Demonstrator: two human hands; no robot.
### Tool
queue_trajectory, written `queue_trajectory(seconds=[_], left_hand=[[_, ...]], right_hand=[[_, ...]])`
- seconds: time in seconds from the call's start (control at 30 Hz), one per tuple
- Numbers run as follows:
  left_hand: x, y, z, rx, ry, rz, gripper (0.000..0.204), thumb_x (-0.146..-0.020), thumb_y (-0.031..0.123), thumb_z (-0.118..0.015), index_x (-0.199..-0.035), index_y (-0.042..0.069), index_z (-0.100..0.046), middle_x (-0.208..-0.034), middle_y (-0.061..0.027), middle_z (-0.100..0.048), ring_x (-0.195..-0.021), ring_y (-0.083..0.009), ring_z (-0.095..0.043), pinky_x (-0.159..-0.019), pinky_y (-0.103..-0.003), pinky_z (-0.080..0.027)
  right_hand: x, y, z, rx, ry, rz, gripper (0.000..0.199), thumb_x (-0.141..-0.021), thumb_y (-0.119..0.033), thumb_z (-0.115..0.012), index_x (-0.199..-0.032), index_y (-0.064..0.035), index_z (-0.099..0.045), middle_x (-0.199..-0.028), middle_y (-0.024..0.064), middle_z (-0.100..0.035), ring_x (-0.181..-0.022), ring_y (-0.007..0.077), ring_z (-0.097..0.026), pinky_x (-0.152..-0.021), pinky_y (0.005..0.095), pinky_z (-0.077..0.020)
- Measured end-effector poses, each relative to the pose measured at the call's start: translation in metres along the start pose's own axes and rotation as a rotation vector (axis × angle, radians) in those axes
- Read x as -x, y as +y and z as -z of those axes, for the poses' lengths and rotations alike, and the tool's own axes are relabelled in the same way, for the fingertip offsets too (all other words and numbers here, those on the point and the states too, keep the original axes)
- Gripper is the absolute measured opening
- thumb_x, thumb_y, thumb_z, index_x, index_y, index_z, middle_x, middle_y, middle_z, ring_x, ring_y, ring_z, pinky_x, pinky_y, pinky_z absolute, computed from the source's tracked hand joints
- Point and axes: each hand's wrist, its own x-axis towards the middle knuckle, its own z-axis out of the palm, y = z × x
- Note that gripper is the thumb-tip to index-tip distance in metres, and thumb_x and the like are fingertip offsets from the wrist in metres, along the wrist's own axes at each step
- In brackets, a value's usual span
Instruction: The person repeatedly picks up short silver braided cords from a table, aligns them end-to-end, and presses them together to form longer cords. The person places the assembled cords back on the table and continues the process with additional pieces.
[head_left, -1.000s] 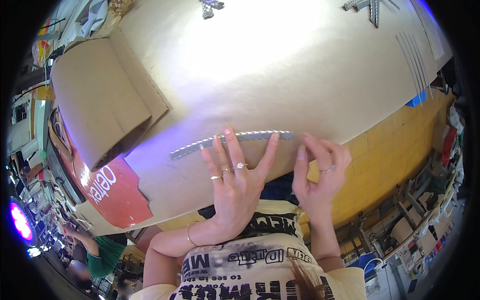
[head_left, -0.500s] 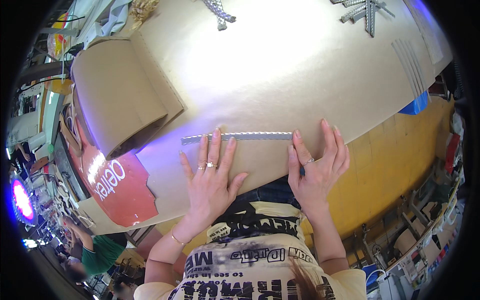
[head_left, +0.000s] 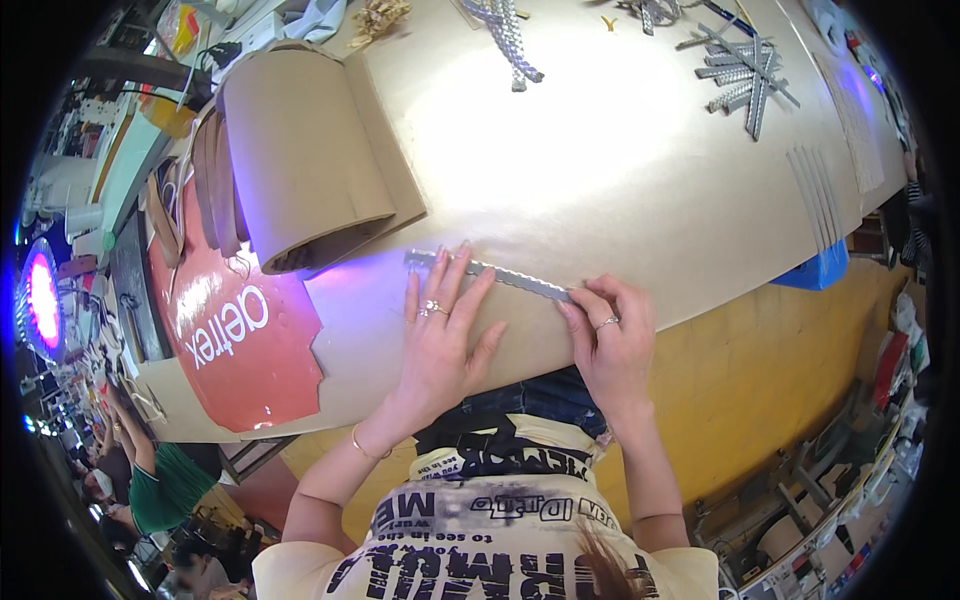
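A narrow grey strip with a braided silver edge [head_left: 525,284] lies on the tan tabletop in front of me, slanting down toward the right. The stretched, spread fingers of my left hand [head_left: 442,335] rest across its left part, covering some of it. At its right end, the thumb and forefinger of my right hand [head_left: 615,345] pinch the tip. Rings are on both hands.
To the left stands a curled brown cardboard piece [head_left: 310,150], beside a red sheet [head_left: 245,340]. Several similar braided strips [head_left: 750,80] are piled far right, others [head_left: 505,45] lie at the back. Thin grey strips [head_left: 818,195] hang near a blue container [head_left: 822,268].
The strip now slants, its right end nearer me. My right hand's fingers have closed from spread to a pinch on that end. The whole view has shifted, showing more of the table's back.
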Motion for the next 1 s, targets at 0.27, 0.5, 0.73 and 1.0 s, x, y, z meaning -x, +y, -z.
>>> queue_trajectory(seconds=[0.27,0.5,0.73,1.0], left_hand=[[-0.006,0.003,-0.002,-0.01,0.041,-0.038,0.048,-0.089,0.017,-0.068,-0.133,0.005,-0.056,-0.15,-0.0172,-0.044,-0.14,-0.0358,-0.04,-0.116,-0.051,-0.026],[-0.02,0.006,-0.01,-0.061,0.066,-0.16,0.05,-0.089,0.014,-0.063,-0.138,0.006,-0.053,-0.152,-0.0171,-0.041,-0.141,-0.0342,-0.038,-0.116,-0.05,-0.027],[-0.055,-0.013,0.003,-0.154,0.16,-0.496,0.025,-0.085,0.011,-0.065,-0.109,0.009,-0.069,-0.129,-0.0074,-0.064,-0.126,-0.0212,-0.056,-0.112,-0.043,-0.034],[-0.051,-0.002,0.045,-0.238,0.624,-0.605,0.025,-0.082,0.01,-0.073,-0.106,0.018,-0.073,-0.12,-0.0035,-0.071,-0.117,-0.0204,-0.065,-0.115,-0.042,-0.031]], right_hand=[[-0.005,0.001,0.008,0.176,0.005,0.169,0.019,-0.079,-0.013,-0.078,-0.095,-0.0106,-0.067,-0.099,0.0028,-0.064,-0.091,0.0231,-0.06,-0.079,0.0367,-0.044],[0.005,0.001,0.003,0.043,0.12,-0.023,0.023,-0.079,-0.015,-0.08,-0.099,-0.0108,-0.07,-0.097,0.0037,-0.063,-0.088,0.0245,-0.059,-0.081,0.0375,-0.0428],[-0.007,0.006,0.013,0.145,0.15,0.27,0.021,-0.077,-0.012,-0.081,-0.096,-0.0108,-0.072,-0.1,0.0064,-0.065,-0.088,0.025,-0.06,-0.077,0.0364,-0.0452],[-0.025,-0.041,0.064,-0.662,-0.153,-0.167,0.021,-0.085,-0.007,-0.076,-0.105,-0.0011,-0.072,-0.095,0.0078,-0.071,-0.077,0.0147,-0.063,-0.069,0.0274,-0.0495]])
